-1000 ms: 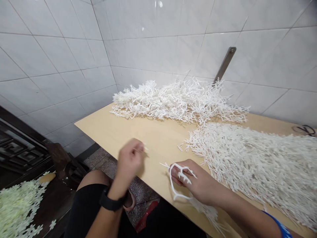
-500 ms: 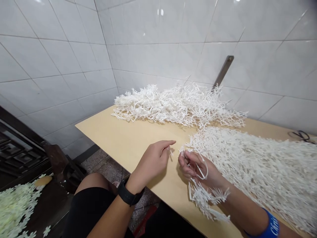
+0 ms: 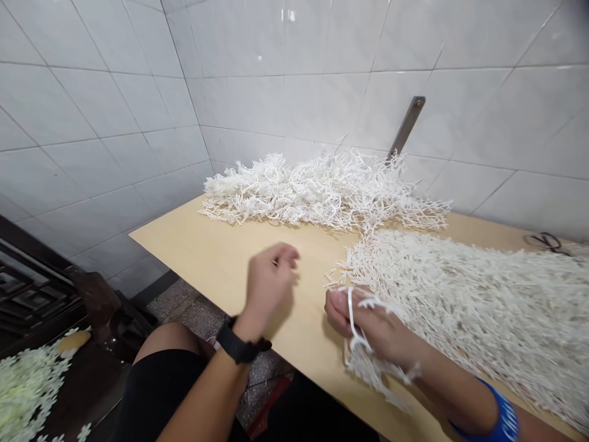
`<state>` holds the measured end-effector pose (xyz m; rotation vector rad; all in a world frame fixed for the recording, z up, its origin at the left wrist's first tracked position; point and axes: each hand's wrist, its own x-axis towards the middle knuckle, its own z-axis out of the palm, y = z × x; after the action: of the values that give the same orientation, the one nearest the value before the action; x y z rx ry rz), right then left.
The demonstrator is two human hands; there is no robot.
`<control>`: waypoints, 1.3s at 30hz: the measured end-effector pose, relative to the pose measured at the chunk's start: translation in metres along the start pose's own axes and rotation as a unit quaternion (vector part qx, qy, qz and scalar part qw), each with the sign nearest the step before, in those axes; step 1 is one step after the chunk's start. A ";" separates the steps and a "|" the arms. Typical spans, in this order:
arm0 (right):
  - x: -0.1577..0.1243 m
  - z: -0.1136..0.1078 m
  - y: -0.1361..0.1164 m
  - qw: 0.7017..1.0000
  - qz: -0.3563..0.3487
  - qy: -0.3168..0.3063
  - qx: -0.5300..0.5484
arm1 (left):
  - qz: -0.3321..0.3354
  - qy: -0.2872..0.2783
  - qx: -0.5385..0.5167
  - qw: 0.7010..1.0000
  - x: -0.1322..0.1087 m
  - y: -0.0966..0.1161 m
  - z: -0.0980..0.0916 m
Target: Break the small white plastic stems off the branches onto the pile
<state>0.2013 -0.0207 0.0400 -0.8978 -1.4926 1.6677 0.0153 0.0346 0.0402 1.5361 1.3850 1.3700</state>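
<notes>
My right hand (image 3: 365,319) is closed on a white branched plastic stem (image 3: 353,319) above the table's near edge. The stem loops over the fingers, and its feathery ends (image 3: 375,374) hang below the palm, smeared by motion. To the left, my left hand (image 3: 271,279) hovers over the bare board with its fingers curled in. It is blurred, and whatever it may hold is hidden. Small white snipped-looking bits (image 3: 335,275) lie just beyond my right hand. A flat layer of short white plastic pieces (image 3: 464,307) spreads right of it.
Against the tiled wall lies a heap of tangled white branched stems (image 3: 304,190) on the tan tabletop (image 3: 184,236). A metal bar (image 3: 407,127) leans behind it. Black cord (image 3: 547,241) lies at far right. Pale flower pieces (image 3: 27,380) rest on dark furniture at lower left.
My left hand has drawn back left, its pointing forefinger now curled in. The right hand has turned over slightly, still gripping the stem. The whole view has shifted a little.
</notes>
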 end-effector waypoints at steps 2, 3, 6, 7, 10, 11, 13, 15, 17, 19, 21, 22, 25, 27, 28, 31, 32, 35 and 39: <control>-0.001 0.003 -0.005 0.999 -0.012 -0.009 0.042 | -0.011 0.049 0.008 0.999 0.014 -0.005 -0.009; 0.000 0.004 -0.007 0.996 -0.013 -0.005 0.086 | -0.016 0.033 0.003 0.999 0.019 -0.006 -0.011; 0.008 0.002 -0.007 0.973 0.007 0.030 0.227 | -0.029 -0.086 0.002 0.996 0.016 -0.006 -0.004; 0.012 0.001 -0.007 0.965 0.018 0.043 0.257 | -0.022 -0.132 0.015 0.991 0.011 -0.005 0.002; 0.018 -0.002 -0.004 0.945 0.036 0.069 0.318 | 0.028 -0.168 0.065 0.983 -0.005 0.001 0.015; 0.019 -0.002 -0.003 0.939 0.038 0.075 0.332 | 0.038 -0.143 0.073 0.986 -0.010 0.004 0.017; 0.019 -0.003 0.000 0.929 0.039 0.091 0.356 | 0.054 -0.067 0.072 0.994 -0.019 0.010 0.017; 0.020 -0.003 0.003 0.921 0.036 0.109 0.372 | 0.090 -0.013 0.067 0.994 -0.029 0.017 0.015; 0.021 -0.004 0.006 0.913 0.033 0.130 0.385 | 0.141 -0.023 0.073 0.987 -0.039 0.023 0.013; 0.022 -0.005 0.008 0.906 0.037 0.150 0.394 | 0.174 -0.076 0.090 0.978 -0.048 0.025 0.013; 0.022 -0.005 0.009 0.902 0.039 0.162 0.398 | 0.175 -0.103 0.106 0.974 -0.054 0.022 0.015; 0.022 -0.005 0.009 0.902 0.039 0.163 0.398 | 0.168 -0.100 0.112 0.974 -0.056 0.019 0.017; 0.021 0.000 0.006 0.904 0.037 0.155 0.396 | 0.163 -0.070 0.137 0.974 -0.057 0.012 0.019; 0.020 0.005 0.004 0.903 0.039 0.148 0.402 | 0.189 -0.063 0.175 0.964 -0.057 0.011 0.019; 0.020 0.008 0.003 0.901 0.040 0.146 0.407 | 0.205 -0.059 0.194 0.957 -0.057 0.012 0.019; 0.018 0.015 0.003 0.894 0.043 0.138 0.424 | 0.244 -0.053 0.210 0.945 -0.059 0.013 0.017; 0.018 0.016 0.005 0.893 0.046 0.134 0.427 | 0.253 -0.055 0.197 0.945 -0.059 0.012 0.017; 0.017 0.017 0.010 0.895 0.055 0.124 0.426 | 0.271 -0.074 0.149 0.948 -0.061 0.003 0.017; 0.018 0.017 0.019 0.888 0.063 0.143 0.433 | 0.231 -0.150 0.126 0.953 -0.062 -0.006 0.006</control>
<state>0.1764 -0.0153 0.0222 -0.6816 -0.3871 1.9197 0.0257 -0.0224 0.0161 2.2422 1.0788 1.1741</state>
